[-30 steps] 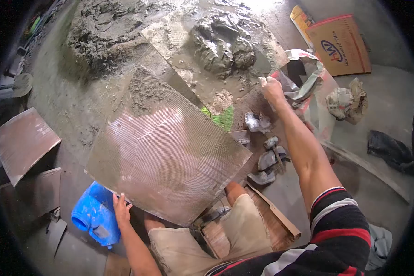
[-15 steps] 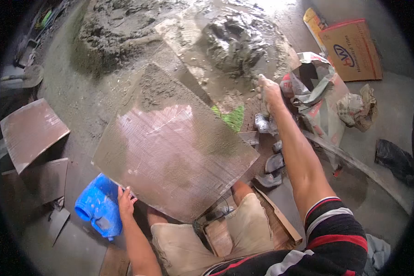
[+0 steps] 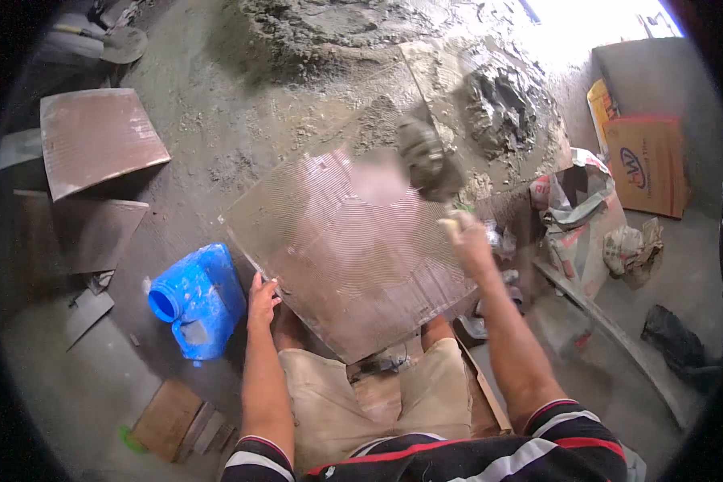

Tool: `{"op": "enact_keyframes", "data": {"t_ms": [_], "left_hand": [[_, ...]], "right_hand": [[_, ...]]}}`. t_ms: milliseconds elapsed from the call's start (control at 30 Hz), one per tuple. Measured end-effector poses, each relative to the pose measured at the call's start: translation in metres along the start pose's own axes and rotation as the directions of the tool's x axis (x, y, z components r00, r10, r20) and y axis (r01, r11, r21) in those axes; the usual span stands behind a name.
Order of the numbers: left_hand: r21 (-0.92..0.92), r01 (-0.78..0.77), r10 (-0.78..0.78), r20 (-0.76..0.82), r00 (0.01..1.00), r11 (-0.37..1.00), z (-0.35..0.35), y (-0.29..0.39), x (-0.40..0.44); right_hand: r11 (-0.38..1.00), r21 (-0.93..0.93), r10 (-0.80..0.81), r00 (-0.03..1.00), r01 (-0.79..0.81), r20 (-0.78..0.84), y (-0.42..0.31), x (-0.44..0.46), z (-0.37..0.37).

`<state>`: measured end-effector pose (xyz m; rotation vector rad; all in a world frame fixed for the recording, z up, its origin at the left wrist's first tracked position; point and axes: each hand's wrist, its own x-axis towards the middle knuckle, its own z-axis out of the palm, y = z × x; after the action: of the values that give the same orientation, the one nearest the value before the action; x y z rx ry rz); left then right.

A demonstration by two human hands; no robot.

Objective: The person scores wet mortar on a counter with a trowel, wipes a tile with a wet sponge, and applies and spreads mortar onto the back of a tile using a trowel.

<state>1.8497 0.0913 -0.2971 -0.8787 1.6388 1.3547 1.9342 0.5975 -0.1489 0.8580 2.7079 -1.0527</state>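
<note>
A large square tile (image 3: 321, 265) with a ridged grey coating on its upper face lies tilted over my knees. My left hand (image 3: 263, 301) holds its lower left edge, with fingers against the rim. Over the tile's right part, my right hand (image 3: 470, 241) is closed on the pale handle of a trowel, whose mortar-covered blade (image 3: 430, 161) is blurred by motion above the tile's upper right side. Beyond it, a heap of wet mortar (image 3: 502, 108) sits on a mortar-smeared board (image 3: 450, 84).
A blue plastic container (image 3: 205, 301) stands left of my left hand. Further left are more tiles (image 3: 100, 136) and a shovel-like tool (image 3: 124, 45). At right lie a torn bag (image 3: 582, 233), a cardboard box (image 3: 647, 165), a long strip (image 3: 618, 341) and crumpled black material (image 3: 679, 345).
My right hand has moved from beside the mortar heap toward the tile, bringing the loaded trowel over it. The view has shifted left, and my left hand still holds the tile's edge.
</note>
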Motion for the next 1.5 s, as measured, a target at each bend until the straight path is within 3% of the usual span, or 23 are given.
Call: {"op": "enact_keyframes", "data": {"t_ms": [33,67,133,167,267,333,400,533,600,733,800,867,900,967,1000,1067,1100,1133,1200,1233,1333,1400,1500], "left_hand": [[0.041,-0.006,0.006,-0.003,1.000,0.999,-0.001,0.001,0.001],[0.084,-0.013,0.013,-0.004,1.000,0.996,-0.002,0.002,0.001],[0.101,-0.004,0.005,-0.010,1.000,0.995,-0.001,0.005,0.000],[0.132,-0.004,0.008,-0.024,1.000,0.991,-0.002,0.009,0.000],[0.095,-0.017,0.016,0.014,1.000,0.995,-0.012,0.000,0.014],[0.089,-0.026,0.022,0.040,0.999,0.996,-0.014,0.004,0.013],[0.072,-0.033,0.032,0.026,0.999,0.997,-0.014,0.003,0.016],[0.030,-0.062,0.062,0.022,0.998,0.998,-0.017,-0.009,0.029],[0.126,-0.055,0.049,0.050,0.998,0.990,-0.021,-0.014,0.036],[0.169,-0.073,0.062,0.066,0.996,0.983,-0.019,-0.004,0.025],[0.093,-0.085,0.083,0.028,0.996,0.992,-0.014,-0.001,0.022],[0.071,-0.088,0.087,0.028,0.996,0.994,-0.012,-0.004,0.023],[0.054,-0.093,0.092,0.022,0.996,0.994,-0.012,-0.003,0.023],[0.086,-0.078,0.074,0.054,0.996,0.993,-0.016,-0.002,0.025],[0.120,-0.065,0.055,0.086,0.995,0.991,-0.018,-0.001,0.024],[0.113,-0.070,0.059,0.097,0.994,0.991,-0.019,-0.005,0.029],[0.102,-0.077,0.066,0.108,0.992,0.992,-0.020,-0.005,0.030],[0.103,-0.074,0.063,0.102,0.993,0.992,-0.019,-0.002,0.029],[0.040,-0.085,0.080,0.118,0.990,0.996,-0.015,0.003,0.020],[0.044,-0.084,0.078,0.117,0.990,0.995,-0.016,0.002,0.019],[0.089,-0.049,0.041,0.085,0.996,0.995,-0.016,0.002,0.023],[0.106,-0.038,0.031,0.068,0.997,0.994,-0.016,0.001,0.024],[0.114,-0.050,0.040,0.087,0.995,0.992,-0.019,-0.003,0.025]], "right_hand": [[0.988,0.003,0.156,0.982,-0.157,0.108,-0.022,-0.003,0.019],[0.989,-0.013,0.151,0.982,-0.150,0.111,-0.033,-0.001,0.030],[0.963,-0.265,-0.022,0.995,0.048,0.102,-0.049,0.001,0.049],[0.966,-0.248,0.092,0.991,-0.065,0.097,-0.055,-0.001,0.051],[0.971,-0.222,0.112,0.989,-0.088,0.098,-0.047,-0.014,0.034],[0.957,-0.288,0.064,0.994,-0.036,0.087,-0.040,-0.026,0.031],[0.912,-0.401,0.183,0.962,-0.088,0.204,-0.041,-0.029,0.031],[0.883,-0.451,-0.008,0.964,0.132,0.265,-0.021,0.012,0.053],[0.826,-0.550,0.006,0.973,0.124,0.229,-0.023,0.047,0.054],[0.833,-0.551,0.051,0.984,0.052,0.170,0.019,0.065,0.059],[0.870,-0.487,0.054,0.969,0.073,0.242,0.051,0.038,0.070],[0.901,-0.433,0.141,0.959,-0.021,0.247,0.008,0.015,0.048],[0.957,-0.285,0.140,0.952,-0.060,0.271,0.007,0.010,0.047],[0.991,-0.136,0.003,0.991,0.015,0.130,0.008,0.014,0.051],[0.971,-0.059,0.238,0.938,-0.231,0.252,0.005,0.033,0.048],[0.821,0.147,0.472,0.802,-0.551,0.366,-0.012,0.050,0.063],[0.996,-0.028,0.092,0.955,-0.088,0.282,0.011,0.053,0.092],[0.894,-0.222,-0.325,0.904,0.389,0.277,0.035,0.054,0.122],[0.982,-0.186,0.089,0.871,0.003,0.483,-0.007,0.039,0.150],[0.904,-0.251,-0.207,0.867,0.347,0.453,-0.015,0.023,0.161],[0.775,-0.234,-0.426,0.759,0.587,0.492,-0.052,-0.013,0.183],[0.948,-0.289,0.034,0.858,0.135,0.513,-0.075,-0.033,0.193],[0.933,-0.327,0.000,0.909,0.150,0.417,-0.094,-0.028,0.162]]}}
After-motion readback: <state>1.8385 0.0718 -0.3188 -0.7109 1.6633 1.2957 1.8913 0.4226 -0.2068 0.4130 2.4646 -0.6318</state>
